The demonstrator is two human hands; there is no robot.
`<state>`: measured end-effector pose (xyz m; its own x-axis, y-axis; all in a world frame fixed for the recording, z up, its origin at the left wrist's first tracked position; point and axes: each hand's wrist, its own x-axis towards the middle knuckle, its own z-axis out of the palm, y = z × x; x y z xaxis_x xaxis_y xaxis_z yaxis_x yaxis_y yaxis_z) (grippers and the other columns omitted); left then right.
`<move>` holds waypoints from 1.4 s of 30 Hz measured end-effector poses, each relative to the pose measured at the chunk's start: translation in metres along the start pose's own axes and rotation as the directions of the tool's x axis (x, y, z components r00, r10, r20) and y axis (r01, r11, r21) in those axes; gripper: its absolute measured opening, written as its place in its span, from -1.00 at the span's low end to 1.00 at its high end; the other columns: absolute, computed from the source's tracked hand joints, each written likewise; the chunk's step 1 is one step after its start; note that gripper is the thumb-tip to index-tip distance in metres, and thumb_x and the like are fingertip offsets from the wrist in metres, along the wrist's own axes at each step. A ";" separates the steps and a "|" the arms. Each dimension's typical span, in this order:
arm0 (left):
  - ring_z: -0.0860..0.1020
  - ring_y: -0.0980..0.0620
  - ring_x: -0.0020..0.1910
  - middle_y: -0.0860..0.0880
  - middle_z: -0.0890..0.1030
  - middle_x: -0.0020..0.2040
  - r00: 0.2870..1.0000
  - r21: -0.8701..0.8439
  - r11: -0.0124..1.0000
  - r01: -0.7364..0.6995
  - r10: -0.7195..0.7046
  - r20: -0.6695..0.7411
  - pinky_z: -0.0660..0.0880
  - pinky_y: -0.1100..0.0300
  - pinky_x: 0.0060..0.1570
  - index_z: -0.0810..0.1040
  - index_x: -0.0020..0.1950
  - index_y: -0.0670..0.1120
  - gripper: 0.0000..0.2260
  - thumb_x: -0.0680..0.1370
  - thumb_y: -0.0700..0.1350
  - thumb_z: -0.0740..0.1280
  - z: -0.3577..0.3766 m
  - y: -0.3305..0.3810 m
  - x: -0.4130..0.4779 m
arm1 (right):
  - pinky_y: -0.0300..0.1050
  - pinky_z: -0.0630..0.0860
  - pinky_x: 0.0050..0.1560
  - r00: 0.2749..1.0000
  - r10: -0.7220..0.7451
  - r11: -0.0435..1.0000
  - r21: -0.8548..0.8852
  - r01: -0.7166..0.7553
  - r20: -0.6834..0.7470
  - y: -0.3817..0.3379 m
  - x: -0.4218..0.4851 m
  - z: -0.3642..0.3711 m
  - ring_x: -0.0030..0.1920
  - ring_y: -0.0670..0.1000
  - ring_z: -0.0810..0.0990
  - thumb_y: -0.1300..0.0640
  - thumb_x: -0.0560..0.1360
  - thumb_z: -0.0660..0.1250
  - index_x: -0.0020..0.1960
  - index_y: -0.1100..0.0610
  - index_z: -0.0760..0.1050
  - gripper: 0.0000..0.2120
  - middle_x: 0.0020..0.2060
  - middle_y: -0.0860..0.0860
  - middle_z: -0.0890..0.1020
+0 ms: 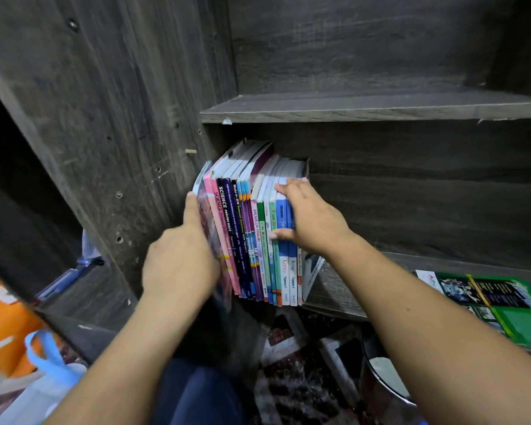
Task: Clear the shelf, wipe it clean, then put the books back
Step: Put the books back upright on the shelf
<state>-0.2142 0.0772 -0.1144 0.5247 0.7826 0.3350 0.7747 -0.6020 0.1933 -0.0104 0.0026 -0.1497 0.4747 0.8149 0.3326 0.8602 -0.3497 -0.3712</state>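
A row of several thin schoolbooks (252,231) stands upright at the left end of a dark wooden shelf (334,286), spines toward me. My left hand (181,256) lies flat against the leftmost pink cover, fingers pointing up. My right hand (307,216) clasps the right end of the row, fingers over the tops of the blue and white books and thumb across their spines. The row is pressed between both hands. A green book (488,302) lies flat on the same shelf at the right.
An upper shelf board (365,107) spans above the books, and the cabinet's side panel (120,118) stands left. An orange bag (3,320) and a white plastic bag (52,381) sit at lower left. A patterned rug (298,372) lies below.
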 end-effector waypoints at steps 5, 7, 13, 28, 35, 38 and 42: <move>0.58 -0.30 0.02 -0.21 0.62 0.05 0.990 0.026 0.990 -0.139 0.139 -0.002 0.49 0.02 -0.09 0.24 0.42 0.09 -0.49 0.47 -0.06 0.23 -0.032 -0.002 -0.024 | 0.10 0.34 0.37 0.999 -0.013 0.999 0.040 0.011 0.052 -0.007 0.001 -0.004 0.50 0.06 0.21 -0.06 0.38 0.51 0.57 -0.03 -0.02 -0.04 0.56 -0.03 0.01; 0.58 -0.28 0.03 -0.18 0.62 0.05 0.981 0.034 0.981 -0.191 0.189 0.048 0.50 0.03 -0.08 0.25 0.42 0.10 -0.48 0.46 -0.05 0.24 -0.034 0.003 -0.030 | 0.15 0.29 0.42 0.997 -0.002 0.988 0.153 -0.011 0.083 -0.005 -0.004 -0.002 0.52 0.09 0.18 0.03 0.39 0.52 0.56 -0.14 -0.22 0.08 0.57 -0.06 -0.15; 0.59 -0.16 0.10 -0.09 0.64 0.11 0.945 0.047 0.953 -0.299 0.289 0.155 0.54 0.06 0.04 0.33 0.40 0.17 -0.47 0.43 -0.06 0.26 -0.040 0.008 -0.036 | 0.11 0.12 0.51 0.993 0.121 0.930 0.349 -0.113 -0.001 0.022 -0.028 0.012 0.55 0.02 0.04 0.10 0.38 0.54 0.53 -0.25 -0.25 0.11 0.58 -0.02 -0.07; 0.51 0.14 0.17 0.13 0.56 0.26 0.803 -0.041 0.859 -0.510 0.493 0.335 0.36 0.36 0.01 0.26 0.49 0.24 -0.43 0.50 -0.01 0.32 -0.062 0.041 -0.021 | -0.07 0.53 0.18 0.980 0.147 0.945 0.274 -0.178 0.130 0.061 -0.060 -0.025 0.06 0.01 0.61 0.21 0.50 0.29 0.41 -0.13 0.36 -0.48 0.16 0.02 0.60; 0.57 -0.03 -0.06 -0.06 0.63 0.09 0.817 -0.078 0.857 -0.509 0.509 0.270 0.48 0.20 -0.01 0.39 0.44 0.08 -0.54 0.52 -0.07 0.27 -0.036 0.098 -0.006 | -0.45 0.42 -0.23 0.985 0.099 0.935 0.325 -0.140 0.139 0.045 -0.099 -0.001 -0.34 -0.17 0.50 0.18 0.55 0.20 0.47 -0.10 0.31 -0.49 -0.12 -0.05 0.59; 0.56 -0.21 0.04 -0.18 0.61 0.02 0.877 -0.059 0.881 -0.470 0.473 0.079 0.53 0.00 0.02 0.28 0.47 -0.02 -0.51 0.53 -0.11 0.22 -0.008 0.116 0.010 | -0.50 0.28 0.09 0.986 0.097 0.900 0.411 -0.147 0.139 0.041 -0.105 0.002 0.21 -0.09 0.47 0.20 0.57 0.18 0.58 -0.01 0.10 -0.39 0.28 -0.10 0.41; 0.56 -0.28 -0.09 -0.24 0.58 -0.11 0.902 -0.158 0.889 -0.430 0.430 -0.032 0.47 -0.01 -0.15 0.02 0.58 0.00 -0.36 0.54 -0.17 0.18 0.031 0.129 0.022 | -0.21 -0.02 0.52 0.986 0.039 0.908 0.405 -0.102 0.161 0.042 -0.104 0.038 0.55 -0.14 -0.06 0.06 0.58 0.26 0.58 0.03 -0.26 -0.19 0.57 -0.05 -0.07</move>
<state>-0.0912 0.0217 -0.1107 0.7956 0.4418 0.4146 0.4076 -0.8966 0.1733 -0.0310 -0.0794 -0.2333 0.4715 0.8646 0.1736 0.6575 -0.2136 -0.7225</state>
